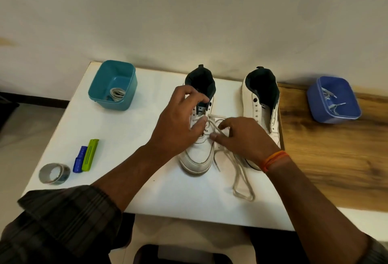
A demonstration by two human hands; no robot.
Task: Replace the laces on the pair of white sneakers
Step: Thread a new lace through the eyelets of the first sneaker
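Head view | our left hand (180,121) steadied the sneaker (199,138), pinching its lace (237,171) | right hand (245,135) pinched the lace to thread it

Probably home room: plain wall (189,12), white table (147,190), wooden surface (336,159).

We see two bare forearms in the lower half of the frame. At lower left, the left arm has a dark sleeve (63,219) with faint checked lines, rolled up to the elbow. The right wrist wears a thin orange thread band (275,160). At the lower right corner, a dark sleeve edge (375,251) shows.
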